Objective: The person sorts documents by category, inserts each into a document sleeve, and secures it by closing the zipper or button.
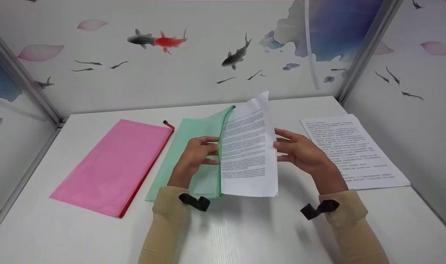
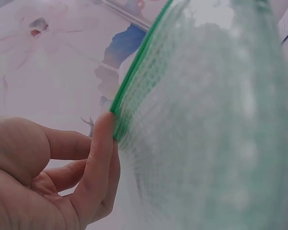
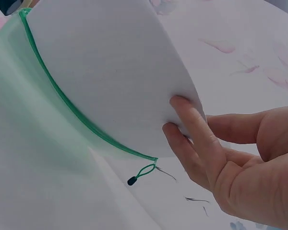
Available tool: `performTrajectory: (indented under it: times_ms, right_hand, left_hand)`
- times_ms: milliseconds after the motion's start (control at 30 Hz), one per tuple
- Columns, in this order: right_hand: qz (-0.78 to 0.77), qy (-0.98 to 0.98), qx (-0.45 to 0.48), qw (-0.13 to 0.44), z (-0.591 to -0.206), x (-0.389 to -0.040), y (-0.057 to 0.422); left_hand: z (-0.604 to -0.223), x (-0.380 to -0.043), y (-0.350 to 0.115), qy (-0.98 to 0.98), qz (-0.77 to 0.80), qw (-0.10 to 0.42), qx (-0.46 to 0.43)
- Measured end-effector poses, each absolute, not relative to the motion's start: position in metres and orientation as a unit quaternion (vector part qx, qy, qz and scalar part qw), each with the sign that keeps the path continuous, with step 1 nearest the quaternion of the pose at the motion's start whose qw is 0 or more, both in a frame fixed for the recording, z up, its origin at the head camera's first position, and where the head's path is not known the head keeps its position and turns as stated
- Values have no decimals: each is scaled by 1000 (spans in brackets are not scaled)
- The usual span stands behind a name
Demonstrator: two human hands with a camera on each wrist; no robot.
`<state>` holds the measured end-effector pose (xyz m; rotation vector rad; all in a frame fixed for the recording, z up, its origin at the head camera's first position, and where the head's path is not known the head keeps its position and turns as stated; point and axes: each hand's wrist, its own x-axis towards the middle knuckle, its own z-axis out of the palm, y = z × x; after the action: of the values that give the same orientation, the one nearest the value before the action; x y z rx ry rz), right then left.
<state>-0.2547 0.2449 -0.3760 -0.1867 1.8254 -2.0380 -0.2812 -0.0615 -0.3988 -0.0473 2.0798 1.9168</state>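
Note:
A green translucent zip folder (image 1: pixel 199 128) stands propped up from the table, its zip edge on the right. My left hand (image 1: pixel 198 152) pinches that darker green zip edge (image 2: pixel 134 72) between thumb and fingers. Printed sheets (image 1: pixel 244 154) stick out of the folder's mouth, their left part hidden inside it. At their outer edge, my right hand (image 1: pixel 299 151) pinches the paper, thumb on one face and fingers on the other. In the right wrist view the sheets' blank back (image 3: pixel 110 72) shows, and a zip pull (image 3: pixel 132 180) dangles from the zip's end.
A pink zip folder (image 1: pixel 116 165) with a red zip lies flat at the left of the white table (image 1: pixel 223 234). On the right lies a stack of printed paper (image 1: pixel 354 150). Printed panels (image 1: pixel 193 73) stand behind the table and at both sides.

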Motion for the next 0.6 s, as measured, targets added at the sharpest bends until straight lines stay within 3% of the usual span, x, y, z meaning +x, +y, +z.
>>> performTrajectory:
  times_ms: [600]
  right_hand:
    - [-714, 678, -14, 173, -383, -254, 222]
  left_hand:
    - [-395, -279, -58, 727, 671, 146, -13]
